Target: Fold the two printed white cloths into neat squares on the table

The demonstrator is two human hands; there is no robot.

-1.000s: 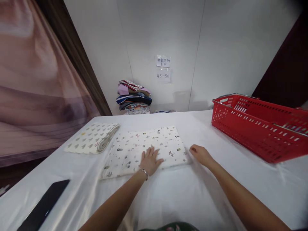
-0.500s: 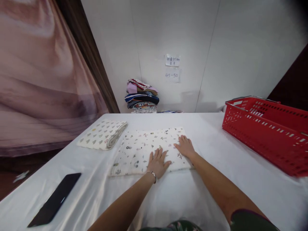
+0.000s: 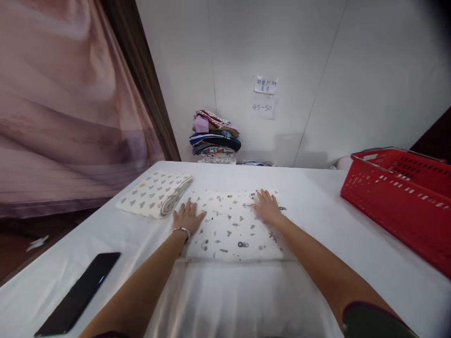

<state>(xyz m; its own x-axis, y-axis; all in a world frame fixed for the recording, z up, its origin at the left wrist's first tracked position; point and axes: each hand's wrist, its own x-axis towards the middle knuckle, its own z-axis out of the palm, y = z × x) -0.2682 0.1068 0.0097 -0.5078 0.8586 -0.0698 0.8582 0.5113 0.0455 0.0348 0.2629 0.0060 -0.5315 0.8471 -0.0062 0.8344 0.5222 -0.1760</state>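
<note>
A white cloth point(image 3: 229, 230) with small printed motifs lies folded into a flat rectangle in front of me. My left hand point(image 3: 186, 218), wearing a bracelet at the wrist, rests with fingers spread on the cloth's left edge. On the upper right part of the same cloth, my right hand point(image 3: 268, 206) lies flat, its fingers stretched out. Just beyond my left hand is a second folded cloth point(image 3: 151, 192), cream with grey cloud-like motifs, its layers showing at the right end.
A black phone-like slab point(image 3: 79, 293) lies at the left on the white-covered table point(image 3: 218, 295). A red plastic basket point(image 3: 398, 206) stands at the right. Behind the table's far edge rises a stack of folded textiles point(image 3: 215, 136), near a wall with paper signs point(image 3: 266, 85).
My left hand has slid from the middle of the printed cloth to its left edge. My right hand has shifted slightly toward the far edge. The view has turned a little left.
</note>
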